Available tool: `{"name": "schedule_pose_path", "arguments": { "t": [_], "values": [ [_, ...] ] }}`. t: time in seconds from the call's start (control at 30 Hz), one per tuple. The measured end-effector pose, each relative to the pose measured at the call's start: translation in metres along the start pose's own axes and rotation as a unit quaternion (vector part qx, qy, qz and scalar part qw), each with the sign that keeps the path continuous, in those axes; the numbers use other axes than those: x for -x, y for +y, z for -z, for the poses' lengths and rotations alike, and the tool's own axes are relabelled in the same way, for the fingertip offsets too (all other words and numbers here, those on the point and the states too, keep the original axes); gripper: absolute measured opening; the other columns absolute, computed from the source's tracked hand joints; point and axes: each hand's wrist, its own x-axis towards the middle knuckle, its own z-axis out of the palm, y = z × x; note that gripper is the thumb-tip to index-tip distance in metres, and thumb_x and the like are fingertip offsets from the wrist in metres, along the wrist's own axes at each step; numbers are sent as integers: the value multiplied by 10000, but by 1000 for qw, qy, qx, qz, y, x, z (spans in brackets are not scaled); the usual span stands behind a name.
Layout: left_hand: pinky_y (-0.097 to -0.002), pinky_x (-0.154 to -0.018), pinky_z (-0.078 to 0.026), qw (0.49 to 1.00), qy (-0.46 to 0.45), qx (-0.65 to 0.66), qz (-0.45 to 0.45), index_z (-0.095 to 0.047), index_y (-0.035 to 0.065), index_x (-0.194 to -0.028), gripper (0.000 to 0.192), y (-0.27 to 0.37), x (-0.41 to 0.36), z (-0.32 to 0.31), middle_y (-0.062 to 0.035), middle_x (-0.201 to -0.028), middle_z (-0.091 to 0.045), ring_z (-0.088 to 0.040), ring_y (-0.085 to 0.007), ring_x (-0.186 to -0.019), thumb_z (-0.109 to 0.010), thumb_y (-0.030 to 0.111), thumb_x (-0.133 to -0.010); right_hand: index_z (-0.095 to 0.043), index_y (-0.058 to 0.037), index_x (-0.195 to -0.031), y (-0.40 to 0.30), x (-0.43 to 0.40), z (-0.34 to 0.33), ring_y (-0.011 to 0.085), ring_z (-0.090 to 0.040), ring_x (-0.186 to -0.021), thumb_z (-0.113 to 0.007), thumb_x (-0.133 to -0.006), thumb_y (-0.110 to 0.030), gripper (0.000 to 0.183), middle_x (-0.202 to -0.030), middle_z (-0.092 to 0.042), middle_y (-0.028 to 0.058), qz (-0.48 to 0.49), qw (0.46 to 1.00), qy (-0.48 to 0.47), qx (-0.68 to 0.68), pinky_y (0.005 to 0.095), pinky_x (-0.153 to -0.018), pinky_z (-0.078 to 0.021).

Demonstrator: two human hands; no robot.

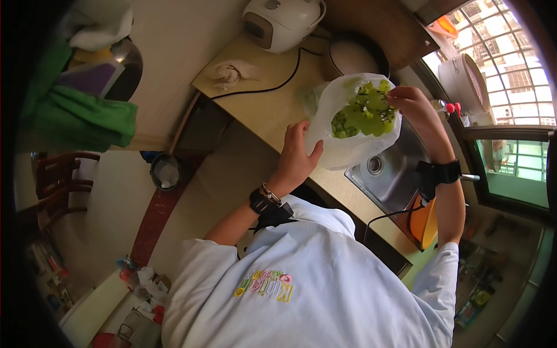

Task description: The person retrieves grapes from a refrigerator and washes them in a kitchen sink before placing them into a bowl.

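Note:
A translucent white plastic bag (337,150) gapes open over the counter edge and the near part of the sink. Green grapes (372,106) on their stems show in its mouth. My right hand (409,104) pinches the bunch at its upper right, fingertips at the stems. On the bag's left side is my left hand (296,158), its thumb spread from the fingers and its grip on the plastic partly hidden. Beneath and to the right lies a stainless steel sink (391,174) with a round drain strainer (374,165).
A white countertop appliance (283,21) stands at the back, its black cord (261,90) crossing the counter (270,104). Beside it is a dark round pot (357,54) holding pale contents. A crumpled cloth (230,73) lies leftward. An orange basin (424,224) sits right of the sink.

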Motion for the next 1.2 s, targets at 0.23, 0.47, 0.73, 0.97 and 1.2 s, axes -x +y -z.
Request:
{"name": "schedule_pose_path", "arguments": {
  "t": [0.23,0.47,0.73,0.97,1.2],
  "values": [
    [-365,-766,-441,995,35,75,56,-449,5,-1106,374,-10,4,7,-150,-991,-486,-509,-267,-886,-634,120,-802,-583,51,-859,-28,10,12,94,-518,-777,-544,-817,-51,118,-783,-577,29,66,988,-15,137,229,-709,-404],
    [-346,-608,-468,969,147,146,132,-539,7,-1001,200,-83,12,16,-134,-909,-556,-580,-223,-730,-562,154,-868,-611,48,-919,5,5,7,125,-548,-788,-590,-825,-98,174,-823,-625,69,59,995,-43,71,240,-734,-415],
    [-434,-728,-469,897,78,-26,435,-591,-38,-1036,281,-232,43,25,-243,-998,-603,-584,-352,-884,-429,6,-810,-593,56,-971,32,6,-1,113,-518,-776,-587,-812,-69,202,-839,-606,46,0,998,-39,44,240,-711,-396],
    [-456,-910,-401,925,-59,146,345,-500,52,-1261,499,-321,35,-37,-214,-1273,-485,-433,-392,-1168,-442,-7,-768,-591,22,-910,17,11,-13,66,-416,-650,-528,-817,-39,128,-728,-524,-23,7,997,-33,67,215,-603,-331],
    [-417,-793,-426,953,4,129,273,-557,23,-1055,274,-302,52,-20,-183,-1024,-571,-532,-340,-947,-485,21,-790,-578,60,-1034,24,13,-4,113,-461,-753,-539,-779,-10,267,-861,-570,30,-38,998,-26,42,248,-705,-370]
  ]
}}
